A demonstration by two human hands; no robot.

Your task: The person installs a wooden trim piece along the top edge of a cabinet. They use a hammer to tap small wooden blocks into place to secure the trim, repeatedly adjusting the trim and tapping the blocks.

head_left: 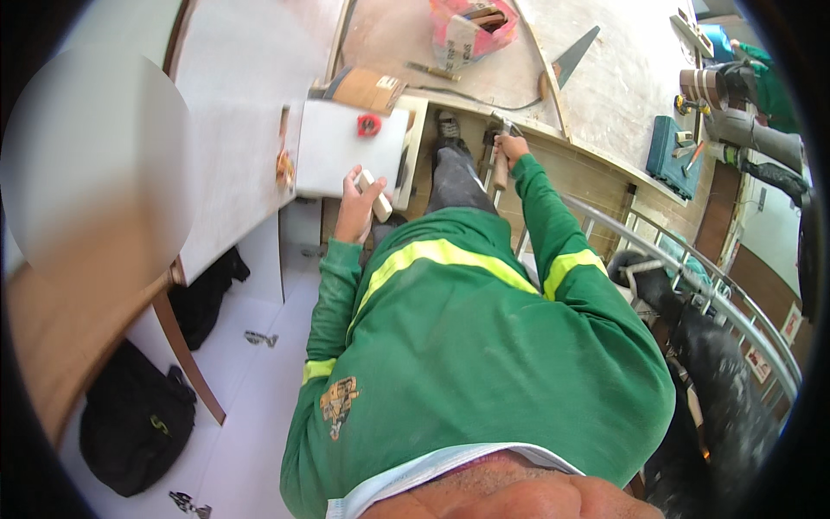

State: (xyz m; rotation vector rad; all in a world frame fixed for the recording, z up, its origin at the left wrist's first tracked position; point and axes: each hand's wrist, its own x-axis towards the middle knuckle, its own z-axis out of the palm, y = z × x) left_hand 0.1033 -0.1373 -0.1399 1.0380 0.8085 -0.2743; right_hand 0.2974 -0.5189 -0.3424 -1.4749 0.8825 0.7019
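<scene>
My left hand [354,208] is closed round a small pale wooden block [377,199], in front of a white panel [328,147]. On that panel lies a red tape measure [369,124], just beyond the hand. My right hand [513,148] reaches forward and grips a hammer [501,173] close to its metal head, with the wooden handle pointing back toward me. The two hands are apart, and my dark-trousered leg shows between them.
Across the work surface [640,52] lie a handsaw [574,62], a pink-and-white bag [467,39] and a teal case [673,160] with tools. A metal railing [674,272] curves past my right side. Black bags [134,424] rest at lower left. Other people stand at right.
</scene>
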